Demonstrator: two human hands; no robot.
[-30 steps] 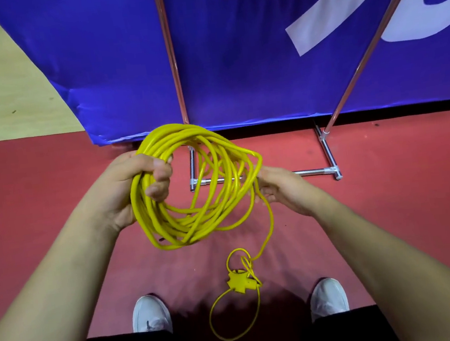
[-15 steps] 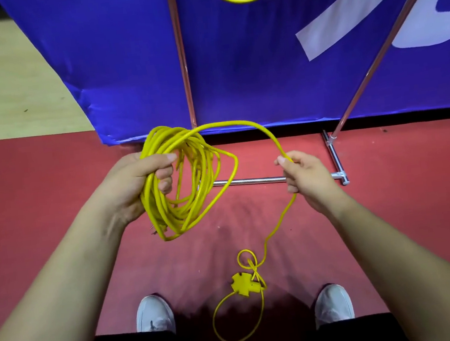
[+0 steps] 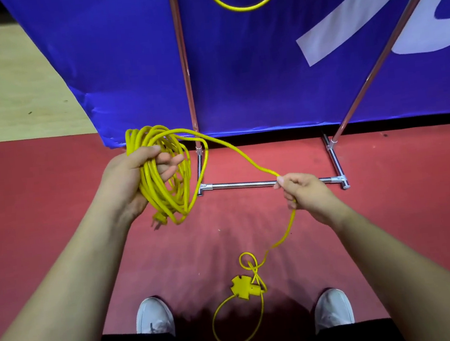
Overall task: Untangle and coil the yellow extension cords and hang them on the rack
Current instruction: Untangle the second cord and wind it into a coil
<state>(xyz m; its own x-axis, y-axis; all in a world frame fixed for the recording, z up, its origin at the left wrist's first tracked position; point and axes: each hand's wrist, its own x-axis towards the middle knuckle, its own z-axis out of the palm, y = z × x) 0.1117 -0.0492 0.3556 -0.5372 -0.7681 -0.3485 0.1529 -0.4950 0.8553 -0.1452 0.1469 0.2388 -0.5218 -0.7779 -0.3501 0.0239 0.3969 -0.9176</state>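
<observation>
Hands have drawn apart: left hand (image 3: 133,177) grips the yellow coil (image 3: 166,201), right hand (image 3: 310,197) has pulled a pinched strand (image 3: 244,157) rightward across the rack base (image 3: 242,185). Likely another loop is being measured; the knotted socket end (image 3: 243,290) lies on the floor (image 3: 53,188) between the shoes (image 3: 154,316).

The yellow cord (image 3: 171,198) gripped by the left hand (image 3: 127,180) looks like smooth, slightly shiny plastic. Just behind the pinch of the right hand (image 3: 310,197), the rack bar (image 3: 242,185) is smooth, shiny metal. Past both grips the blue banner (image 3: 249,70) is smooth cloth, and the red floor (image 3: 404,221) below looks matt.
</observation>
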